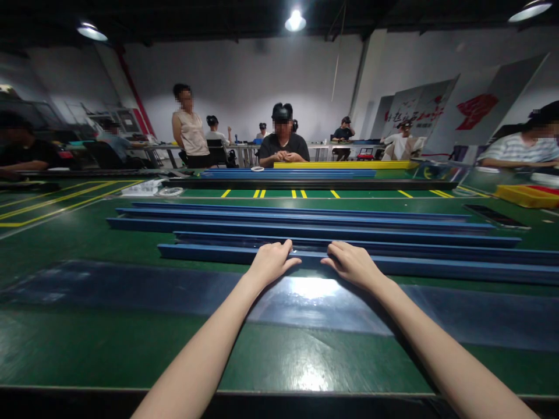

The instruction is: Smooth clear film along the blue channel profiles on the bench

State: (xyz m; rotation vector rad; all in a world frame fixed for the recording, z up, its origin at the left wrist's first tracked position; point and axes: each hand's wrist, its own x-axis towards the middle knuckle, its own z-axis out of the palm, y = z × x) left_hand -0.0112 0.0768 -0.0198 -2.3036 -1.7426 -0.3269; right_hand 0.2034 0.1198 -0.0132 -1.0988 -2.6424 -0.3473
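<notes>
A long blue channel (437, 266) with raised side walls lies across the table in front of me. My left hand (271, 261) grips its near wall, thumb on the front side and fingers curled over the top edge. A short way to the right, my right hand (353, 263) holds the same wall in a like manner. The fingertips of both hands are partly hidden inside the channel. On the near side, a wide transparent plastic strip (174, 289) lies flat beneath my wrists, reflecting the lamp light.
Behind the held piece lie more blue channels (209, 228). Farther back are a black rail (305, 185), a yellow rail (340, 165) and a ring-shaped coil (169, 192). A phone (496, 216) and a yellow tray (524, 195) lie at right. A person (283, 145) sits opposite.
</notes>
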